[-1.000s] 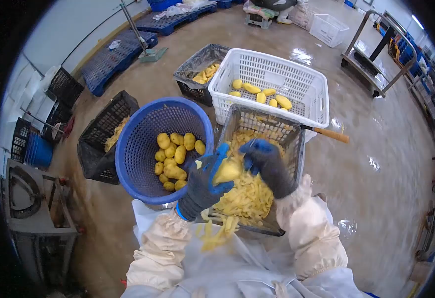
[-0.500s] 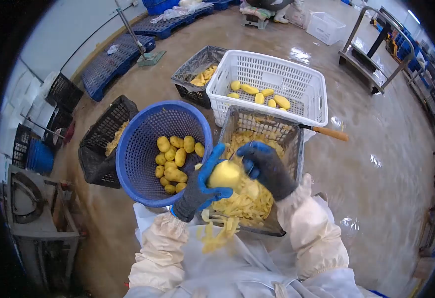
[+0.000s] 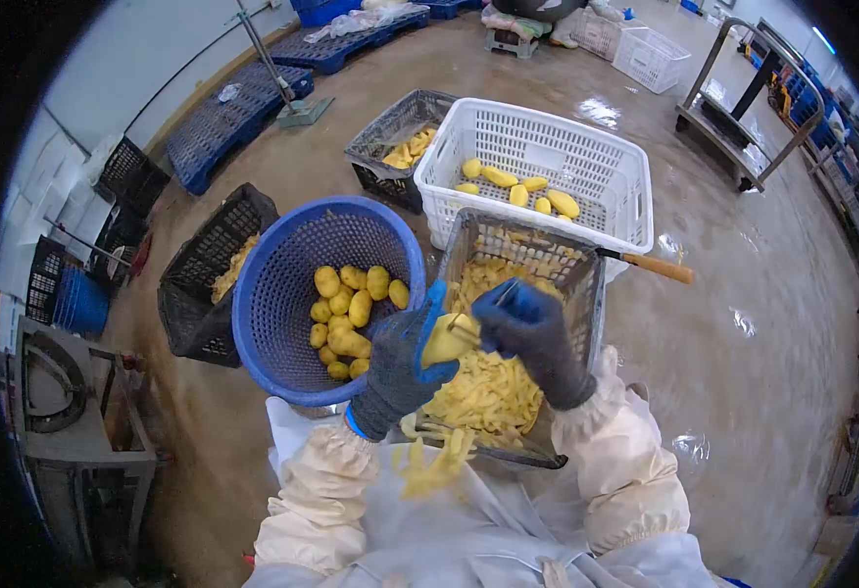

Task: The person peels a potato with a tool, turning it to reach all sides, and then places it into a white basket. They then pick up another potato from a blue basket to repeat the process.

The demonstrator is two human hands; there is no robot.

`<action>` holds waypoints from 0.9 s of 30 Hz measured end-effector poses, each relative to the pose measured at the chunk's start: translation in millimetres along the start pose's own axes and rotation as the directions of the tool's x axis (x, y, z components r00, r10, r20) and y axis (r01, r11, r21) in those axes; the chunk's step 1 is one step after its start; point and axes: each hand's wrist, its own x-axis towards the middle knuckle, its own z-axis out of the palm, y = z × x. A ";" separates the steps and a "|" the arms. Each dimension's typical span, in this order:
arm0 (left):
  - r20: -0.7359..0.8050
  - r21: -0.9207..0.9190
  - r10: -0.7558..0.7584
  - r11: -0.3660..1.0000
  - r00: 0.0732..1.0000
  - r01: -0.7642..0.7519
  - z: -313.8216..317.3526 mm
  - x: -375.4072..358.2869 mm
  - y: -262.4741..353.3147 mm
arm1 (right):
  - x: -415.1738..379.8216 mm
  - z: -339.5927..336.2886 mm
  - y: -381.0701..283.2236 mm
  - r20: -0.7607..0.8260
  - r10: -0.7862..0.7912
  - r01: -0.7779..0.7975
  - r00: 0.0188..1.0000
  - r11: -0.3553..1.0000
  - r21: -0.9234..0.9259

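Observation:
My left hand (image 3: 400,367), in a grey and blue glove, is closed around a peeled yellow potato (image 3: 446,340). My right hand (image 3: 527,328) is closed on a small peeler (image 3: 466,329), mostly hidden by the fingers, with its head against the potato. Below both hands is a dark crate (image 3: 573,265) heaped with potato peelings (image 3: 493,397). More peel strips hang over its near edge onto my apron. Left of my left hand stands a blue round basket (image 3: 270,294) holding several unpeeled potatoes (image 3: 349,343).
Behind the dark crate is a white crate (image 3: 547,127) with several peeled potatoes (image 3: 564,204). A wooden-handled knife (image 3: 660,267) lies across the dark crate's corner. Other black crates (image 3: 189,314) with scraps stand left and behind. A trolley (image 3: 723,137) is at the far right.
The potato has turned and tilted in my left hand, which has rolled over it. My right hand has shifted slightly right, with the peeler at the potato's right end. The view has shifted slightly.

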 end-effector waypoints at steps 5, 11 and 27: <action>0.012 0.228 0.087 0.970 0.996 -0.088 -4.0 1.4 8.8 | 36.6 -31.1 28.2 -0.362 -0.114 0.088 0.925 0.992 -0.087; 0.355 -0.934 -0.250 -0.140 0.901 0.329 -8.1 -1.4 0.2 | 15.6 -30.7 3.5 -0.109 -0.012 0.046 0.994 0.950 0.309; 0.589 -0.293 0.348 -0.749 0.729 0.594 50.5 -6.2 -38.8 | 20.7 -27.4 23.3 -0.082 0.096 -0.071 0.992 0.961 0.268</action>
